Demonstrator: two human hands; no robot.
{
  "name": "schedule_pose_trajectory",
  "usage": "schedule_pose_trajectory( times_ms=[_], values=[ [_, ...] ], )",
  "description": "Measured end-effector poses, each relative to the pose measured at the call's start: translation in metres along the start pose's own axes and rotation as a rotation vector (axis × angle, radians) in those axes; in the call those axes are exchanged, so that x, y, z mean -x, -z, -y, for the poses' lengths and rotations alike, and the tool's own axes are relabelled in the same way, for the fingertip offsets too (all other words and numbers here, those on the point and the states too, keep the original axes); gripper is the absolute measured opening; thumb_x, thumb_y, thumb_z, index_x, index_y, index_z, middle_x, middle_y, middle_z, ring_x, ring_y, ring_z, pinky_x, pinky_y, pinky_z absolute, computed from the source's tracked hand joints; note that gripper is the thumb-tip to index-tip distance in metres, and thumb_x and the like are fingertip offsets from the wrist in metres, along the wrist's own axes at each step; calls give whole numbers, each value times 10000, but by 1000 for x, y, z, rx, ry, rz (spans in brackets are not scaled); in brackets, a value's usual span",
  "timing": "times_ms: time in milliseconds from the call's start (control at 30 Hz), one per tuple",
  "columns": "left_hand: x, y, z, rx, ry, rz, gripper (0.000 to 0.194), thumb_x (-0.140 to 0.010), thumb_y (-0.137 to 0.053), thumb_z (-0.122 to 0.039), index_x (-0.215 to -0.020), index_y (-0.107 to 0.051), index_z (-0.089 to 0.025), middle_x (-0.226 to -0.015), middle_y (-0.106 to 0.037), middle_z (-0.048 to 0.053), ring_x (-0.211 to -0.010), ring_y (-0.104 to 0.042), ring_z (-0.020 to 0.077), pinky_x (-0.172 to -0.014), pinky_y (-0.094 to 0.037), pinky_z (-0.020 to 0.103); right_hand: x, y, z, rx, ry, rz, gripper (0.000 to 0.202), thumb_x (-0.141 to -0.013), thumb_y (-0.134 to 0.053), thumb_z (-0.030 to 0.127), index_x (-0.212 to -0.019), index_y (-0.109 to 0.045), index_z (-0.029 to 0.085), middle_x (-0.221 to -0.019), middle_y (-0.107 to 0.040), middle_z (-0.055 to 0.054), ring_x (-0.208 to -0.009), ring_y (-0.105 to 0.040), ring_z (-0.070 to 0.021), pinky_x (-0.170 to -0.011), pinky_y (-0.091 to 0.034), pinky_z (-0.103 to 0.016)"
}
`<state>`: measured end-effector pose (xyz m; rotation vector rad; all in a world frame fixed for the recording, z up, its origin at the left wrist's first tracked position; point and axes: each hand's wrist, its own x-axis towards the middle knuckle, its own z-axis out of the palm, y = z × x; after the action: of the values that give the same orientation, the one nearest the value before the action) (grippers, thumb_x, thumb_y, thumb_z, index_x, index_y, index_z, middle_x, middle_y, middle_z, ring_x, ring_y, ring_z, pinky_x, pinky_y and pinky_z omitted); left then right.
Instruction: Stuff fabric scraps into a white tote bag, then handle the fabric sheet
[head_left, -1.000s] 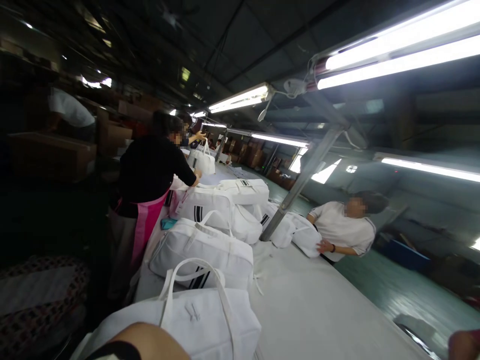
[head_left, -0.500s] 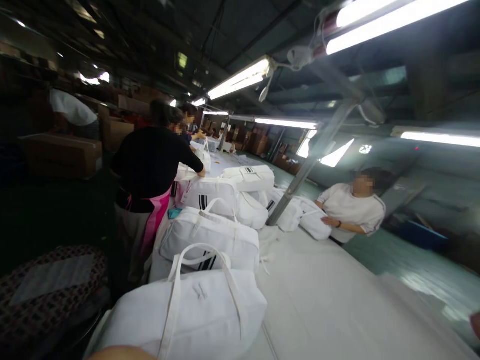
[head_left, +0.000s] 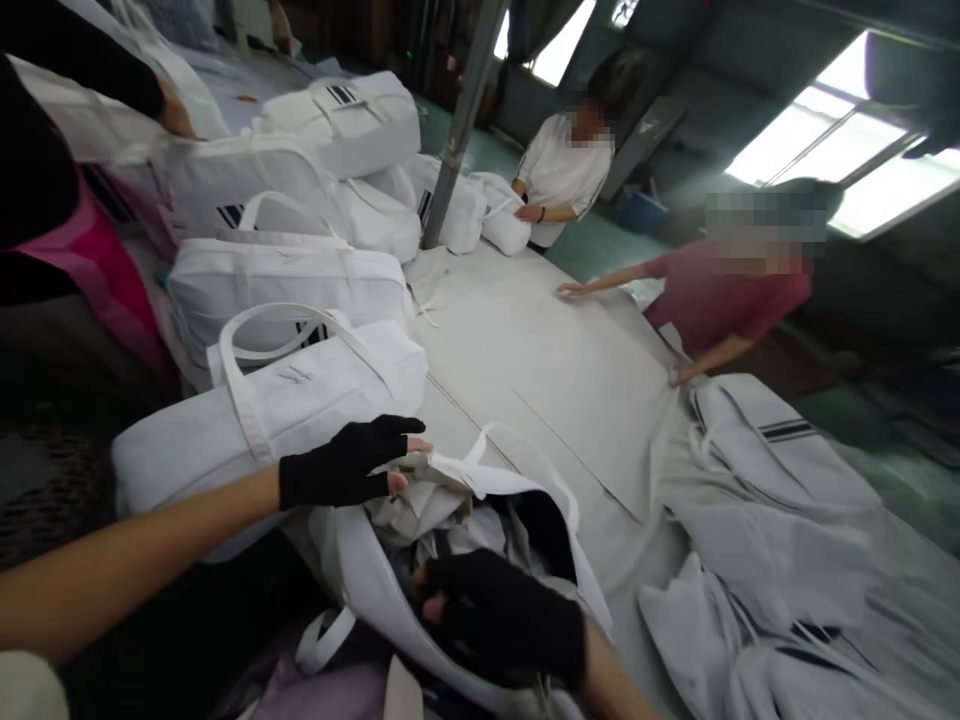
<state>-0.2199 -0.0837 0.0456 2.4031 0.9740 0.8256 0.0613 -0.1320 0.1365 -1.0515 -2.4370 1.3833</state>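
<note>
Plump white bags with smooth cloth sides and looped strap handles stand on the pale table. The left hand, in a black fingerless glove, has fingers extended, thumb apart, tips at the rim of an open white bag at the table's near side; whether they pinch it is unclear. Crumpled greyish filling shows inside. The gloved right hand reaches in, fingers partly bent, their hold hidden. Limp, creased bags lie at right.
</note>
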Motion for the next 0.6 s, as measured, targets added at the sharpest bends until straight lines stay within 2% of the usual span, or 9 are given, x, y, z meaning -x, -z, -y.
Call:
schedule_pose_trajectory(
  times_ms=[67, 100, 167, 200, 267, 333, 400, 500, 600],
  values=[
    [-5, -7, -9, -29, -102, 92, 524, -914, -502, -439, -1388, -433, -227, -1446, -412, 127, -1297, -432, 260, -1051, -416, 394, 44, 25, -17, -20, -99, -187, 305, -908, -532, 417, -1118, -651, 232, -1034, -701, -33, -928, -663, -162, -836, -551, -262],
    [-9, -13, -13, -23, -137, 144, 535, -912, -501, -444, -1394, -426, -226, -1453, -403, 130, -1309, -419, 266, -1061, -407, 403, 68, 34, -29, 13, -162, -337, 323, -897, -547, 421, -1143, -644, 235, -1098, -687, -37, -1004, -647, -179, -907, -533, -290],
    [-17, -28, -21, -17, -190, 261, 577, -896, -525, -440, -1417, -400, -225, -1468, -382, 140, -1342, -377, 286, -1080, -384, 424, 113, 39, -55, 128, -301, -477, 376, -870, -585, 429, -1184, -626, 227, -1187, -651, -63, -1114, -603, -213, -1007, -484, -365],
    [-19, -36, -25, -18, -215, 327, 615, -881, -549, -432, -1435, -376, -227, -1478, -365, 146, -1359, -350, 299, -1086, -375, 435, 130, 34, -67, 165, -345, -458, 405, -862, -592, 442, -1202, -616, 225, -1212, -637, -75, -1135, -593, -222, -1017, -479, -385],
    [-23, -54, -33, -20, -275, 446, 700, -850, -596, -417, -1468, -318, -243, -1501, -321, 155, -1384, -299, 331, -1089, -360, 468, 151, 15, -90, 236, -350, -326, 547, -836, -613, 486, -1309, -539, 223, -1338, -544, -105, -1236, -517, -251, -1041, -456, -418],
    [-24, -72, -41, -22, -327, 538, 746, -829, -623, -413, -1480, -288, -270, -1512, -294, 162, -1381, -292, 362, -1078, -357, 500, 152, -9, -106, 340, -292, -197, 711, -789, -641, 548, -1393, -448, 224, -1462, -394, -123, -1355, -364, -294, -1081, -401, -460],
    [-23, -94, -46, -34, -369, 615, 737, -808, -653, -396, -1462, -332, -290, -1496, -316, 182, -1346, -341, 395, -1053, -364, 527, 137, -29, -115, 428, -255, -131, 770, -770, -649, 564, -1419, -410, 227, -1512, -299, -129, -1404, -249, -328, -1099, -359, -496],
    [-18, -130, -42, -34, -381, 697, 756, -711, -742, -334, -1403, -446, -267, -1412, -443, 200, -1280, -417, 426, -994, -386, 574, 102, -53, -125, 433, -258, -85, 733, -818, -616, 480, -1454, -340, 243, -1529, -257, -136, -1415, -207, -339, -1122, -297, -522],
    [-10, -163, -28, 41, -354, 718, 661, -654, -733, -262, -1293, -566, -226, -1353, -524, 134, -1265, -443, 397, -979, -386, 587, 67, -82, -141, 386, -260, -4, 873, -765, -681, 482, -1484, -262, 219, -1507, -263, -204, -1387, -227, -408, -1129, -218, -559]
  ],
)
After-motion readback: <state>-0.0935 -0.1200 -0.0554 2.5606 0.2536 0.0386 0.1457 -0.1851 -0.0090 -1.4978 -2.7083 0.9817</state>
